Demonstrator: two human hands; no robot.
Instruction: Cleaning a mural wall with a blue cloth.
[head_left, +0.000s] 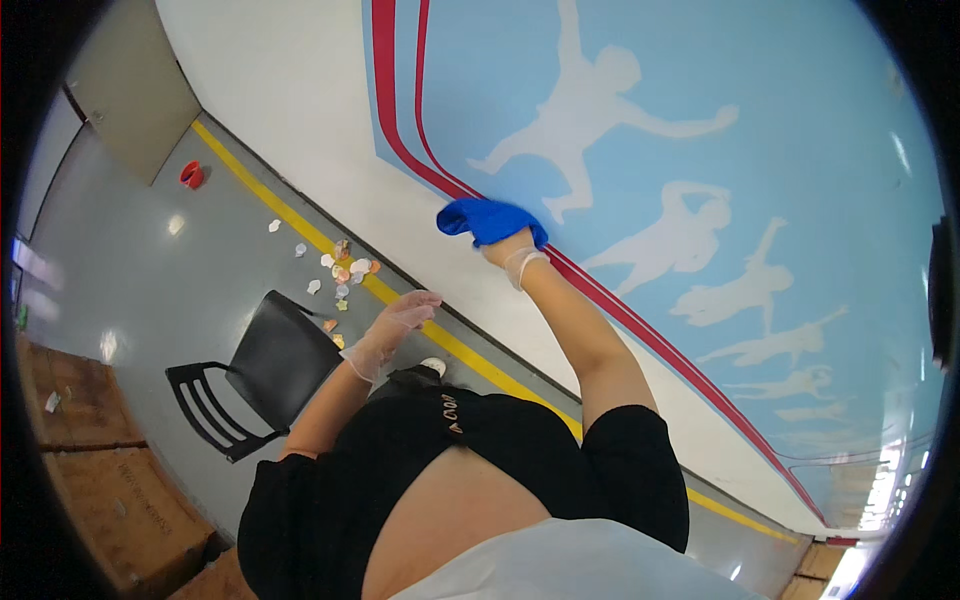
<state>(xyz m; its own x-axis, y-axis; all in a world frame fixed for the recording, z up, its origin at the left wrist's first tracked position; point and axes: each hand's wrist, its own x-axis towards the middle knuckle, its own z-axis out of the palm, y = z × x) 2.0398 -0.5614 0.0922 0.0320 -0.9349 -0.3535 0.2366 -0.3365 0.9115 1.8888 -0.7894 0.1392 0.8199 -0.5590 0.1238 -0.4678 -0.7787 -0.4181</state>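
My right hand (511, 249), in a clear plastic glove, presses a blue cloth (487, 220) against the wall. The cloth covers most of its fingers and lies over the lower red stripe of a light blue wall mural (480, 90) with white figures of athletes. Below the mural the wall (300, 97) is plain white. My left hand (394, 326) wears a clear glove too. It hangs in the air above the floor, holding nothing, fingers loosely bent and somewhat apart.
A black chair (281, 360) stands to my left. Several small paper cutouts (360, 266) lie scattered on the grey floor around the yellow line (292, 225). Farther off are a small red bucket (193, 175) and a door (127, 90). Brown cardboard boxes (124, 517) stand at lower left.
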